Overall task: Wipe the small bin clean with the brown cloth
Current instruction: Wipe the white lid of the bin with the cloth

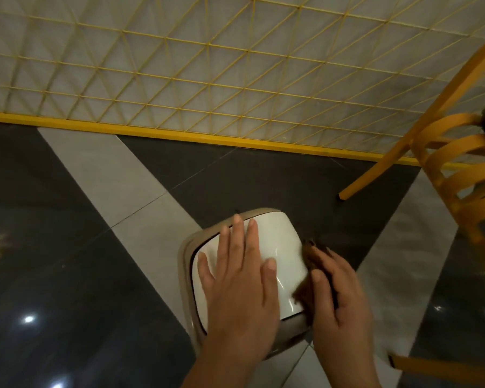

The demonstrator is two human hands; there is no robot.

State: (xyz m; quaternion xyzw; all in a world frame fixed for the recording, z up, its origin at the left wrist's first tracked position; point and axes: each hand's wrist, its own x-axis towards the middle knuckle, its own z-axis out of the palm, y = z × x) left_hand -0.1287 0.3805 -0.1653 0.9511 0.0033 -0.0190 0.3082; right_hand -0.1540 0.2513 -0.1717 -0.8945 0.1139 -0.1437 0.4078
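The small bin stands on the floor below me, with a white swing lid set in a beige rim. My left hand lies flat on the lid, fingers straight and spread. My right hand presses the brown cloth against the bin's right side, fingers curled over it. Most of the cloth is hidden under that hand and only its upper and left edges show.
The floor has dark glossy tiles crossed by light grey bands. A yellow lattice partition with a yellow base bar stands behind the bin. A yellow chair is close on the right, one leg near the bin.
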